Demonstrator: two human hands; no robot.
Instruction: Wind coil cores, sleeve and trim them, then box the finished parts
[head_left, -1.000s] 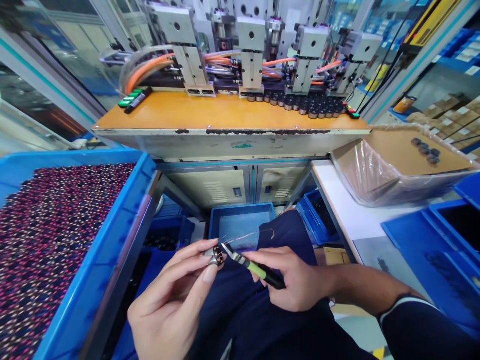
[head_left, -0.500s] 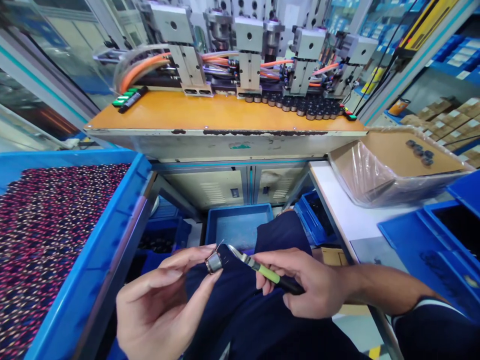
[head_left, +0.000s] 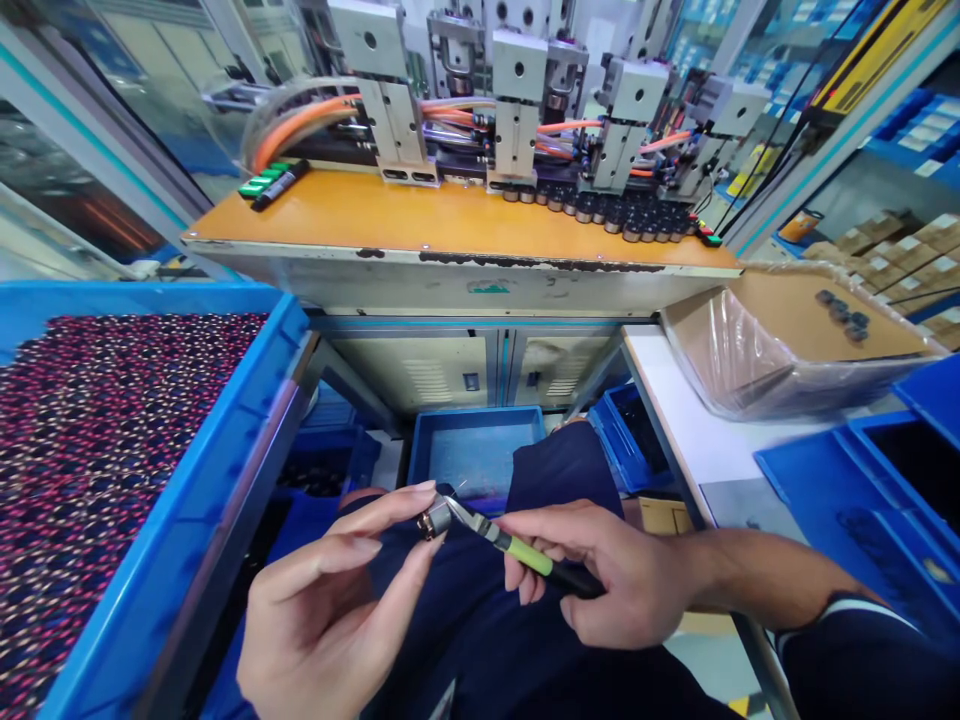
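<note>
Between the thumb and index finger of my left hand [head_left: 330,600] is a small motor part [head_left: 437,518], a silvery cylinder with copper-coloured bits at one end. My right hand [head_left: 607,570] is wrapped round a pair of pliers [head_left: 529,555] with lime-green and black handles. Their narrow metal jaws reach the end of the part that faces right; a thin wire shows just above the tips. Whether the jaws are closed on a wire is too small to tell. Both hands are above my lap.
A blue tray [head_left: 247,400] packed with pink-and-copper coils stands left. Ahead, an orange bench [head_left: 360,220] carries a machine and rows of dark cylinders [head_left: 637,215]. A plastic-lined carton [head_left: 765,350] with several parts sits right. A blue bin [head_left: 480,440] lies low ahead.
The pliers' jaws have moved left and now meet the motor part. The part has turned a little, showing its copper end more. The whole view has shifted slightly.
</note>
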